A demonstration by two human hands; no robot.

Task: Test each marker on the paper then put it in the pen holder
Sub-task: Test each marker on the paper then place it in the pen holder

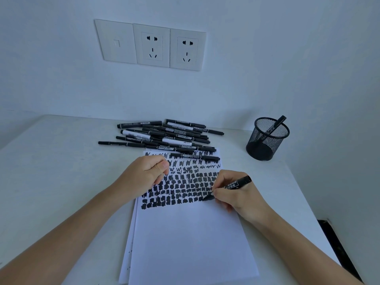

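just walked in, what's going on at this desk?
A person is testing markers. The right hand holds a black marker, tip on the paper at the end of the lowest scribble row. The left hand rests curled on the paper. Another marker stands in the mesh pen holder; a marker pile lies at the paper's far edge.

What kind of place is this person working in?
Probably a plain desk in a home or office: a white tabletop against a pale wall with white sockets, a black wire-mesh pen holder, a heap of black markers and scribbled-on white paper.
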